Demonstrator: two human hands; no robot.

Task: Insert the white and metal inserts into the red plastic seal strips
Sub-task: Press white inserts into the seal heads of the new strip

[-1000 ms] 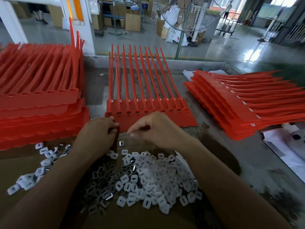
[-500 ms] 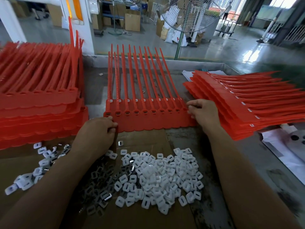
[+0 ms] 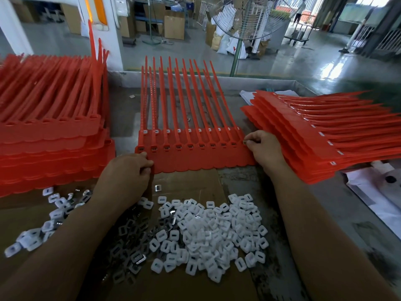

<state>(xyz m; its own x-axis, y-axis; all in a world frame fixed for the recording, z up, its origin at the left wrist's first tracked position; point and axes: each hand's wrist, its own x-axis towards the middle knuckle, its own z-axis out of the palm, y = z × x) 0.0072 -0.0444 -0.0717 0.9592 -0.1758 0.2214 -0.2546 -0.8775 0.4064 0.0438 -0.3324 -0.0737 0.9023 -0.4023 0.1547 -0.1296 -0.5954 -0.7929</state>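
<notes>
Right hand (image 3: pixel 265 148) moved to seal strips (image 3: pixel 195 158), seemingly pinching an insert (image 3: pixel 245 142).

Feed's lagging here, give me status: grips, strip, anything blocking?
Left grip holds centre strip sheet at left edge. Right grip pinches insert at rightmost socket. Nothing in the way; white inserts piled nearside.

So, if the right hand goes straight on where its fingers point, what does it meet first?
Probably the middle sheet of red seal strips: the right hand has its fingertips at its rightmost socket, pointing left along the row.
</notes>
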